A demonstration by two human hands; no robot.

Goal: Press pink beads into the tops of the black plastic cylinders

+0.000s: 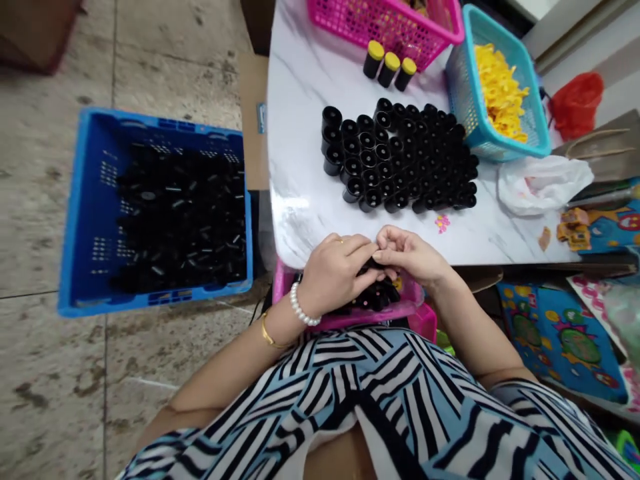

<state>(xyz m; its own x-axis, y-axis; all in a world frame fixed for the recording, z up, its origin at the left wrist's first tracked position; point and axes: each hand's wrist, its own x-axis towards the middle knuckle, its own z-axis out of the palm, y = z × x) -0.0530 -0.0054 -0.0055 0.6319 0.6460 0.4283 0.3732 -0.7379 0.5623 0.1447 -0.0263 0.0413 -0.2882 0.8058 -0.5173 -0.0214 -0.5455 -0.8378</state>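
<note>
My left hand, with a pearl bracelet at the wrist, is closed above a pink basket at my lap. My right hand meets it there, thumb and fingers pinched together. Whatever the fingertips hold is hidden between them. Black plastic pieces fill the basket under both hands. On the table just beyond stands a tight group of open-topped black cylinders. A few small pink bits lie near its front edge.
The white marbled table carries three yellow-capped black cylinders, a pink basket, a turquoise basket of yellow pieces, and a white plastic bag. On the floor at left stands a blue crate of black pieces.
</note>
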